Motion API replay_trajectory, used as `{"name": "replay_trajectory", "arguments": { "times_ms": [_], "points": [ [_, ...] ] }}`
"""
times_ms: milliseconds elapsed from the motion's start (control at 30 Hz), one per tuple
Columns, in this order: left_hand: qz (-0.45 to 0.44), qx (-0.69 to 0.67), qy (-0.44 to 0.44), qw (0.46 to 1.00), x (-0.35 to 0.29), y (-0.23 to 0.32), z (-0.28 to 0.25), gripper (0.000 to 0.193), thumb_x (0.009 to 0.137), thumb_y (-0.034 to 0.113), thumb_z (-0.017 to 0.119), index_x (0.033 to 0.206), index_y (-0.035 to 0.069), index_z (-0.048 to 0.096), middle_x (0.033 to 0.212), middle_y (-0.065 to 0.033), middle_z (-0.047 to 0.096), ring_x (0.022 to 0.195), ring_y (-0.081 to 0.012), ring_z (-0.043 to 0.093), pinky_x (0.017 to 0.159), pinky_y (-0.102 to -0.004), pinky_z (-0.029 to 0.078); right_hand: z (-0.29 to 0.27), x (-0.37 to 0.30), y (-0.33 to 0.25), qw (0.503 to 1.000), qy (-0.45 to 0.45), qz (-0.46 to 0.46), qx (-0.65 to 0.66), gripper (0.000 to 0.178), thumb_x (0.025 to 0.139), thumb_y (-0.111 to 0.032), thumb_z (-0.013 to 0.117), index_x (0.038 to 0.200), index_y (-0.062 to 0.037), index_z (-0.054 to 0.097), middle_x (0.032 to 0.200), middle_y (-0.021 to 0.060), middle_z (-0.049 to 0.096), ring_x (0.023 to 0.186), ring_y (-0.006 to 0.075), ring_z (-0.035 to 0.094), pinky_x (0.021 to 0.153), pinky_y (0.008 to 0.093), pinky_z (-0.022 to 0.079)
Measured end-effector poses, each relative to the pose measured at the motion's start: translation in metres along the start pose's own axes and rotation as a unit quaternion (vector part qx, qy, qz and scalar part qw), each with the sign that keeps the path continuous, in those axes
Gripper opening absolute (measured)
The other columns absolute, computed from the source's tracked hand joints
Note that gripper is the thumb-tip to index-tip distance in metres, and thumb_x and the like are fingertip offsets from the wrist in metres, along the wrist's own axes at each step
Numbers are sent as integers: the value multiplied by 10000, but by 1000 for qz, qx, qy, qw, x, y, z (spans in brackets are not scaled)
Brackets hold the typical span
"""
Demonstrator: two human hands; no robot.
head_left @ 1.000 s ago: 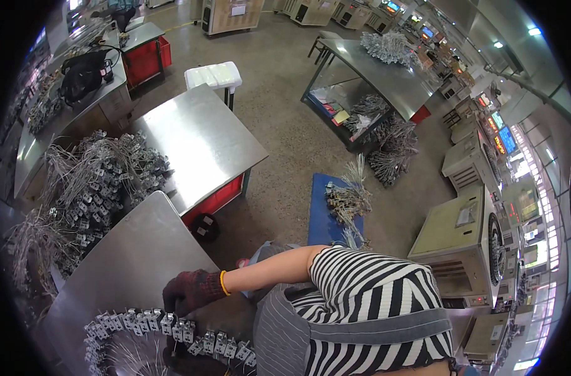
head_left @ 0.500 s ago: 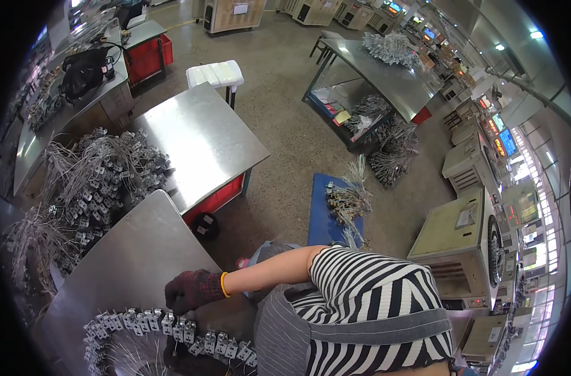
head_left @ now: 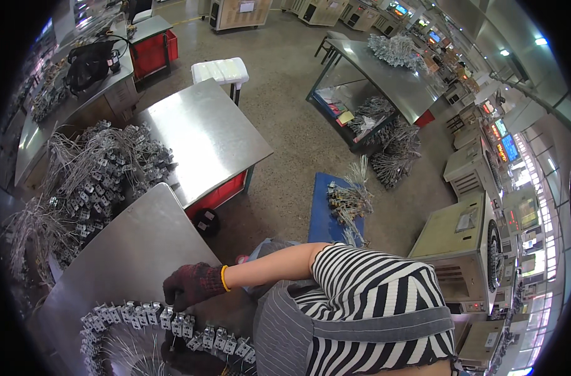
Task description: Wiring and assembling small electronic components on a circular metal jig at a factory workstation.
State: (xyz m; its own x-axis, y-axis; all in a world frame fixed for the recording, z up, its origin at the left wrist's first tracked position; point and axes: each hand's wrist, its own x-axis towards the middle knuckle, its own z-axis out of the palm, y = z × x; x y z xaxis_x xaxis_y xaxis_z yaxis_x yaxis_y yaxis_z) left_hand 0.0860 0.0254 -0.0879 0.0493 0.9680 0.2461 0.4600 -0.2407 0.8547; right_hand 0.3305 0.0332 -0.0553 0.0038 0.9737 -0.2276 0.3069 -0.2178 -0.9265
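Fingers [head_left: 174, 294] of the gloved right hand [head_left: 196, 285] bent downward at the upper edge of a curved row of wired metal parts [head_left: 149, 315] — cannot tell whether clamped on a part or merely touching. Below, beside the same row, the dark-gloved left hand [head_left: 194, 362], partly hidden and in shadow; cannot tell the gap between those fingers, nor any grip. Row laid in an arc on the steel bench [head_left: 141, 232], metal blocks along the outside, thin wires [head_left: 132, 354] reaching inward.

Under the neighbouring shiny bench [head_left: 204, 125], a red bin [head_left: 220, 197], contents hidden from this angle. Farther off at upper left, another red container [head_left: 151, 59], likewise too hidden to read. Left of the near bench, a large heap of similar wired parts [head_left: 97, 182]. On the floor, a blue board [head_left: 319, 210] bearing a bundle of wired pieces [head_left: 348, 200] — and beyond, a far bench [head_left: 401, 94] topped with a silvery pile [head_left: 395, 53].
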Motion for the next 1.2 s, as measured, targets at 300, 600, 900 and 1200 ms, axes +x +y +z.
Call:
{"name": "replay_trajectory", "arguments": {
  "times_ms": [300,600,900,1200],
  "points": [
    [-55,-304,-69,948,74,75,151,453,1048,381,344,1133,-3,570,1114,-157,635,998,-264,631,863,-368,527,52,46,4,998,-6,-40,38,296,771,-212,716,1041,-95,692,994,98,702,941,208,672,848,344,528],
    [-96,-232,35,967,36,-189,-122,346,1048,276,404,1128,-22,560,1109,-157,628,1003,-257,637,886,-383,535,223,97,7,995,-14,-71,71,191,840,-64,707,1027,-46,674,982,67,687,940,140,653,846,298,539],
    [-147,-290,-31,945,19,-200,-177,396,1059,339,380,1137,-21,526,1018,-168,656,946,-244,645,900,-391,523,265,70,15,993,2,14,121,264,817,9,668,1079,-14,644,1019,61,672,951,142,638,868,287,505],
    [-205,-459,-59,862,22,-203,-182,413,1055,359,386,1162,-14,528,1091,-149,647,994,-213,624,914,-370,497,285,68,7,982,-11,106,158,300,854,-53,645,1150,-6,636,1117,87,672,985,156,641,871,305,506]
  ]
}}
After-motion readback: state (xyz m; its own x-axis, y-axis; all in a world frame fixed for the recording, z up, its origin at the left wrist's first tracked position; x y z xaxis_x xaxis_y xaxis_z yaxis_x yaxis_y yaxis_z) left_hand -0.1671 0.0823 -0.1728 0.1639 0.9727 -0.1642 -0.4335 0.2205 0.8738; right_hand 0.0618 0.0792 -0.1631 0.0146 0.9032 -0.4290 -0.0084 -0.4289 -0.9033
